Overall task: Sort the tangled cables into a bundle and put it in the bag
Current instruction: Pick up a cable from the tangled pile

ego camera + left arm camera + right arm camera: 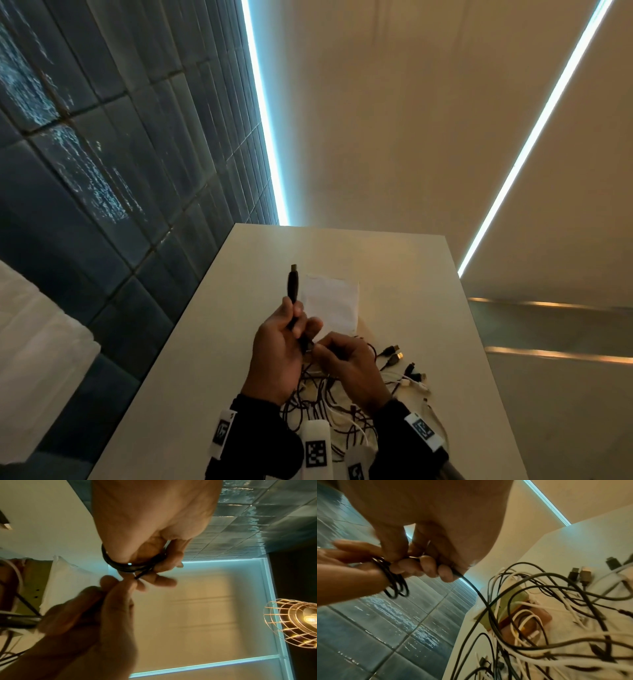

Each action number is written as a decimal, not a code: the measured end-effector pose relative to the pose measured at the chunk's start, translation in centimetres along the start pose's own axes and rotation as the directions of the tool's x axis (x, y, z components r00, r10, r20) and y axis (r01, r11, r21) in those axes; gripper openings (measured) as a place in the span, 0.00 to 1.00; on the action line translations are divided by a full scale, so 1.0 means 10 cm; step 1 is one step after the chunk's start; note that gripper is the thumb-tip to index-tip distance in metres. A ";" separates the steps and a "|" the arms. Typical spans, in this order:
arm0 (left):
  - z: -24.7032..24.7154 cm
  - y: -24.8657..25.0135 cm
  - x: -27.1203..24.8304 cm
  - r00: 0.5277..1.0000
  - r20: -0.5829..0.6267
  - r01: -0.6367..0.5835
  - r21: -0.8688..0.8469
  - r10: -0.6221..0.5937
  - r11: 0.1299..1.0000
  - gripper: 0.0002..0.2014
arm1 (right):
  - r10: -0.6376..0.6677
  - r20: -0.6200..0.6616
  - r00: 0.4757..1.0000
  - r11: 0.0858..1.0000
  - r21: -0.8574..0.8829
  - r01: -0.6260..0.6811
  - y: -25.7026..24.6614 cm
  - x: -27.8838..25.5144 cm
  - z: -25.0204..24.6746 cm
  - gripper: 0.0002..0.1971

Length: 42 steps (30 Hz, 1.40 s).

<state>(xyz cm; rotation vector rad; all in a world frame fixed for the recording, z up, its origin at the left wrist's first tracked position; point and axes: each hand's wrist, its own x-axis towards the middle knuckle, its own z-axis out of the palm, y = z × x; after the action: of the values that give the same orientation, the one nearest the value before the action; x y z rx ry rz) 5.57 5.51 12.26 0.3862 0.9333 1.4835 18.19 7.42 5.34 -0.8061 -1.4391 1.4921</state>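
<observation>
Left hand grips a black cable coiled in loops, right hand pinches its loose end, both low centre of frame over the black-and-white cable tangle, white bag flat just above, bare table beyond.

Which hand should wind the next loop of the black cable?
Probably the right hand. It already pinches the loose black cable running down to the pile, while the left hand has its grip full with the coil.
</observation>
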 end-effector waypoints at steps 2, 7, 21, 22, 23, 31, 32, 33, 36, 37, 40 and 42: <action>-0.01 0.05 0.03 0.998 0.023 -0.062 -0.071 0.064 0.996 0.15 | 0.010 0.031 0.999 1.000 -0.016 -0.010 0.09 -0.02 -0.02 0.16; 0.01 0.20 -0.01 0.985 0.081 -0.146 -0.066 0.151 0.987 0.14 | 0.031 -0.003 1.000 0.992 -0.126 -0.031 0.29 -0.09 -0.05 0.17; 0.04 0.59 -0.21 0.948 0.123 -0.300 0.044 0.293 0.953 0.14 | 0.184 -0.019 0.983 0.936 -0.301 -0.181 0.64 -0.05 -0.05 0.20; 0.03 0.59 -0.20 0.951 0.113 -0.296 0.060 0.288 0.953 0.13 | 0.197 -0.033 0.980 0.929 -0.313 -0.197 0.64 -0.04 -0.06 0.20; 0.02 0.59 -0.18 0.956 0.099 -0.284 0.089 0.275 0.955 0.13 | 0.206 -0.055 0.977 0.926 -0.313 -0.213 0.62 -0.02 -0.06 0.21; -0.14 0.18 0.10 0.982 -0.182 0.021 0.416 0.060 0.909 0.16 | 0.136 -0.180 0.974 0.988 -0.042 -0.145 0.06 0.23 -0.02 0.09; -0.15 0.12 0.12 0.977 -0.208 0.057 0.442 0.041 0.895 0.15 | 0.109 -0.172 0.979 0.993 -0.032 -0.116 0.00 0.25 0.00 0.08; -0.14 0.08 0.13 0.974 -0.227 0.084 0.453 0.023 0.888 0.15 | 0.092 -0.160 0.983 0.995 -0.014 -0.095 -0.06 0.27 0.02 0.08; -0.12 0.06 0.16 0.972 -0.232 0.115 0.364 -0.030 0.924 0.14 | 0.046 -0.107 0.993 0.999 0.012 -0.045 -0.17 0.32 0.02 0.08; -0.10 0.07 0.18 0.972 -0.231 0.122 0.323 -0.046 0.938 0.14 | 0.034 -0.089 0.995 0.999 0.016 -0.033 -0.19 0.33 0.00 0.08; -0.07 0.14 0.22 0.970 -0.227 0.158 0.320 -0.087 0.934 0.16 | 0.023 -0.053 0.998 1.000 0.014 -0.022 -0.20 0.32 -0.04 0.07; -0.07 0.13 0.23 0.971 -0.221 0.152 0.294 -0.087 0.944 0.17 | 0.017 -0.047 0.999 1.000 0.011 -0.017 -0.17 0.31 -0.06 0.06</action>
<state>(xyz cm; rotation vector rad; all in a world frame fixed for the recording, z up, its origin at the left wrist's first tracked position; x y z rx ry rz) 3.80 7.63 12.14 0.3998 1.3398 1.2823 17.75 10.37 7.34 -0.8435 -1.3911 1.4830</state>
